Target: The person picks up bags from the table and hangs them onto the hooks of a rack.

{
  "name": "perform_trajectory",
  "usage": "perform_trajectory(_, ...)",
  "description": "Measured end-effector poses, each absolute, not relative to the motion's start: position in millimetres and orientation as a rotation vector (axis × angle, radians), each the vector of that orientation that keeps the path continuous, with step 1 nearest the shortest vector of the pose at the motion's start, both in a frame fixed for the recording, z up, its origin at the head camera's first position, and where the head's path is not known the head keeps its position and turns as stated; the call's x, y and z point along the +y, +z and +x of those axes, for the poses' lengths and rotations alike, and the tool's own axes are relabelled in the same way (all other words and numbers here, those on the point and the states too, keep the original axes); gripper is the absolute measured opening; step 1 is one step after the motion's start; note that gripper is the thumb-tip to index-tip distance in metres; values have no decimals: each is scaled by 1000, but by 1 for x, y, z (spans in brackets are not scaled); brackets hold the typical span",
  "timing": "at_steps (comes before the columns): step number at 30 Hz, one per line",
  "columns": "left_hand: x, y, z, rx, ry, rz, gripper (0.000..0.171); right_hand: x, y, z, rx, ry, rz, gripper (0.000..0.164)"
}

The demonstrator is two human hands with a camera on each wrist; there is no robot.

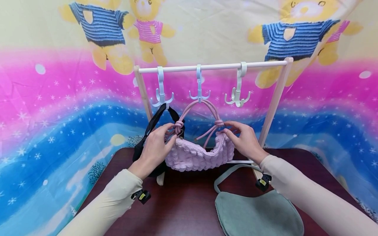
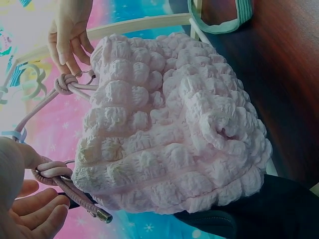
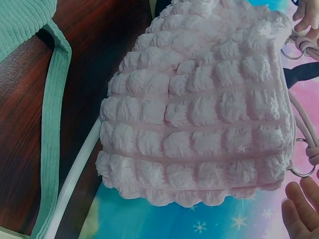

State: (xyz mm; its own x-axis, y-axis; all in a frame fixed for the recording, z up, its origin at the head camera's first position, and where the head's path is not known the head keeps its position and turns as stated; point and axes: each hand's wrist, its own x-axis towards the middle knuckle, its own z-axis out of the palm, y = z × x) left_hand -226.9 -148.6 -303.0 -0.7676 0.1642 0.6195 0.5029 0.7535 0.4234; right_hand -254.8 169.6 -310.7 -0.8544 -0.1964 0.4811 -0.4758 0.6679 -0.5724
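Observation:
A pink puffy quilted handbag [image 1: 198,155] hangs by its knotted cord handle [image 1: 203,102] at the middle hook [image 1: 199,88]. My left hand [image 1: 156,144] is at the handle's left knot, thumb and fingers spread loosely about it; the thumb touches the knot [image 2: 54,170] in the left wrist view. At the right knot [image 1: 219,123], my right hand [image 1: 245,139] has its fingertips close by, fingers fairly straight. In the right wrist view those fingers [image 3: 299,204] lie just below the metal ring [image 3: 303,172].
A wooden rack [image 1: 274,101] stands on the dark table [image 1: 183,203]. Its left hook [image 1: 160,91] carries a black bag [image 1: 152,126], partly behind the pink one. At the right is another hook [image 1: 238,93]. A green bag [image 1: 257,213] lies front right, its strap stretching toward the rack.

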Motion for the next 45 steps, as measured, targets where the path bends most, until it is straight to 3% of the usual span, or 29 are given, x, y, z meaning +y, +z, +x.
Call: perform_trajectory(45,-152,-312,-202,-2377,-773,-523,36,174,-321,-242,-2517,1003,564,31)
